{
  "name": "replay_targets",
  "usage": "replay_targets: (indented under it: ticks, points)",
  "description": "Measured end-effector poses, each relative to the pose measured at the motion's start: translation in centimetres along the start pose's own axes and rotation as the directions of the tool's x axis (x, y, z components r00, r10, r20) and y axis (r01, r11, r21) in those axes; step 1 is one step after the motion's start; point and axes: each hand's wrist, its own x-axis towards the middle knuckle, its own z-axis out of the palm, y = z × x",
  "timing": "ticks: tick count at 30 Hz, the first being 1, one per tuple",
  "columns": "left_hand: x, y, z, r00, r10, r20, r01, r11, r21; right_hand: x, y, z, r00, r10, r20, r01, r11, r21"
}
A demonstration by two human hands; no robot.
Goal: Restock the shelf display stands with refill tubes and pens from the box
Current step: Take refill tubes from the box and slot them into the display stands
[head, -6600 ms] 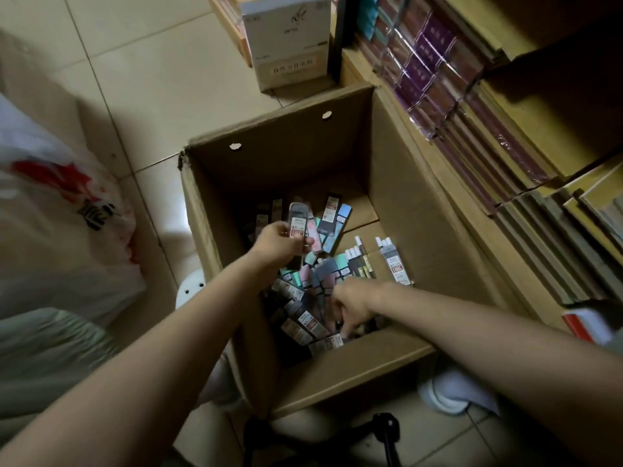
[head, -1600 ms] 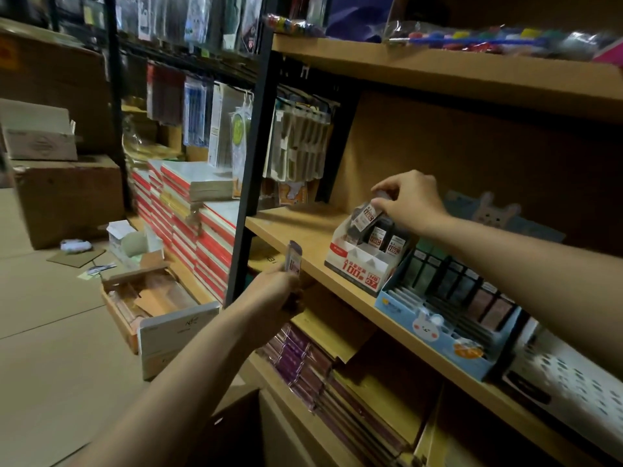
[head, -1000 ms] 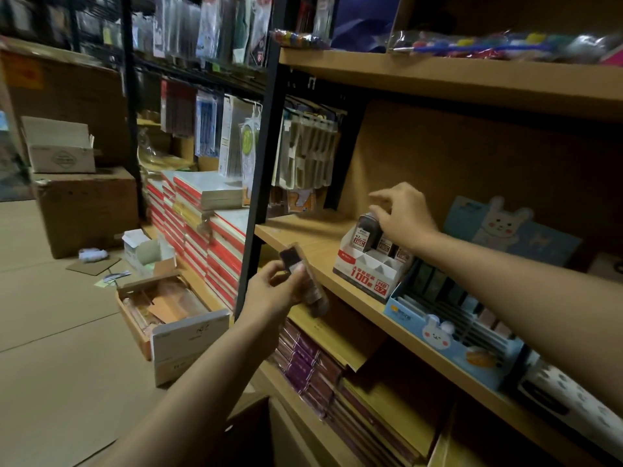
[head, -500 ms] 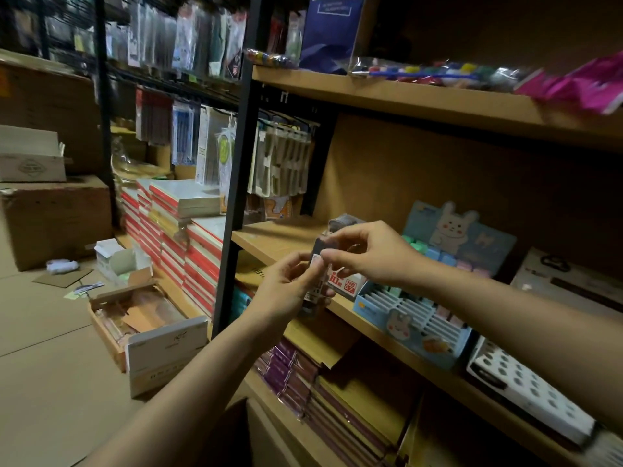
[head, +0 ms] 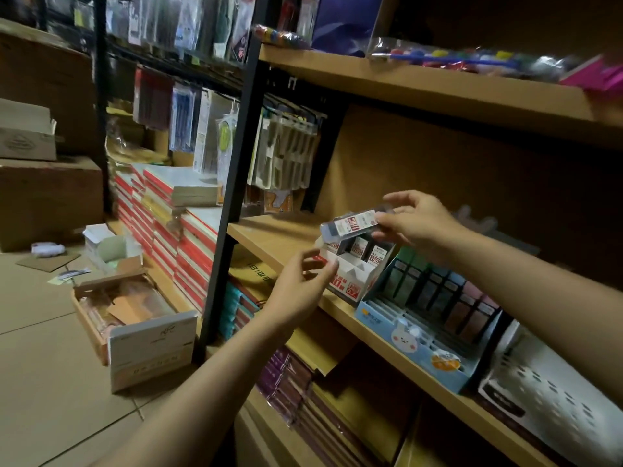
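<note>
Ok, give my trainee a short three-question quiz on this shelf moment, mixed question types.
1. True or false: the right hand holds a refill tube above the white display stand.
2. Multiple choice: the left hand is
A) gripping a second tube
B) holding nothing, fingers loosely curled in front of the white stand
C) resting on the floor box
3. Fill in: the blue stand with the rabbit picture sits to the ____ of the white stand on the same shelf.

Key: 1 true; 2 B; 3 right
</note>
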Motion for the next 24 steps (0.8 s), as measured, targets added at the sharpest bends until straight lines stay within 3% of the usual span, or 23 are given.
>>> replay_targets:
  ticks: [2, 6, 9, 10, 13, 17, 21, 24]
  points:
    - [0.4, 0.2, 0.0, 0.993, -0.105, 0.058, 0.118, 0.941, -0.318, -1.1, 1.0, 1.0, 0.995, 0.037, 0.09, -0.044, 0.995, 0.084]
    - [0.4, 0.7, -0.6, 0.998, -0.055, 0.011, 0.053, 0.865, -0.499, -2.7, 3.0, 2.3, 0.975, 0.089, 0.204, -0.107, 0.991, 0.076]
    - [0.2, 0.9, -1.0, 0.998, -0.058, 0.018, 0.059, 0.873, -0.484, -3.0, 3.5, 1.9, 0.967, -0.016, 0.255, 0.093, 0.952, -0.292]
    - [0.1, 1.0, -1.1, 0.998, -0.044, 0.041, 0.057, 0.897, -0.438, -3.1, 3.4, 1.8, 0.956, -0.086, 0.279, 0.192, 0.905, -0.38]
    - [-0.3, 1.1, -0.6, 0.991, 0.064, 0.12, -0.043, 0.984, -0.17, -3.0, 2.8, 2.0, 0.895, -0.291, 0.338, 0.42, 0.804, -0.421]
    - [-0.6, 1.7, 0.6, 0.972, 0.197, 0.127, -0.209, 0.974, 0.091, -2.3, 2.3, 1.9, 0.834, -0.404, 0.377, 0.552, 0.644, -0.531]
    - [0.1, 1.1, 0.5, 0.919, 0.382, 0.092, -0.378, 0.792, 0.48, 0.1, 0.8, 0.0, 0.861, -0.507, 0.046, 0.452, 0.719, -0.528]
    - [0.4, -0.3, 0.4, 0.93, 0.306, 0.202, -0.359, 0.643, 0.677, 2.1, 0.4, -1.3, 0.844, -0.513, -0.157, 0.334, 0.732, -0.594]
